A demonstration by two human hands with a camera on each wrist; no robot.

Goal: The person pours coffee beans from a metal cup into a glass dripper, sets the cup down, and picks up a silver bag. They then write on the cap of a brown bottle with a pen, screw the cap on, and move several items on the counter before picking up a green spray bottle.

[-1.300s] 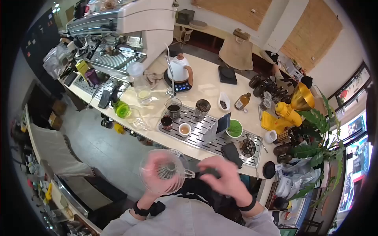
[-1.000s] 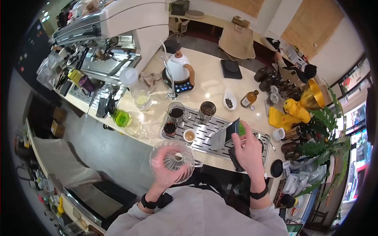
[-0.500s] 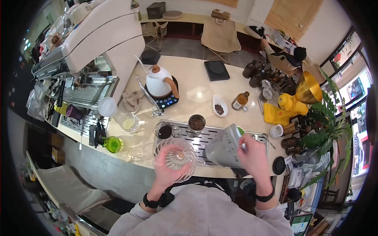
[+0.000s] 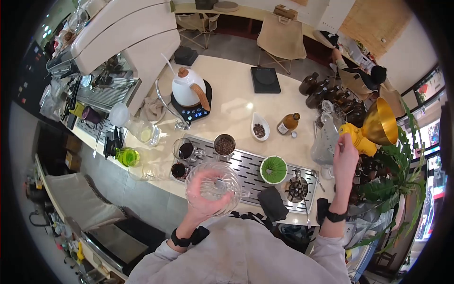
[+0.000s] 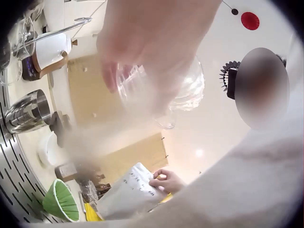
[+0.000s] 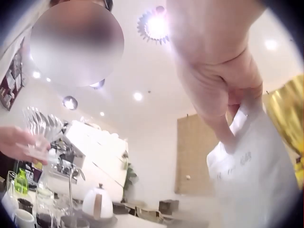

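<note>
One glass dripper (image 4: 220,183) gripped by left fingers (image 5: 110,80), one pale bag (image 4: 322,146) pinched by right fingers (image 4: 345,141) — one kettle (image 4: 186,90)

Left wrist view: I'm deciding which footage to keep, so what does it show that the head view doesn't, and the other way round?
Only the left wrist view shows the red disc overhead and the spiky round fixture. Only the head view shows the green bottle and the leafy plant. Both show the left hand holding the clear ribbed glass, the right hand pinching the pale pouch, the white kettle and the green ribbed cone.
</note>
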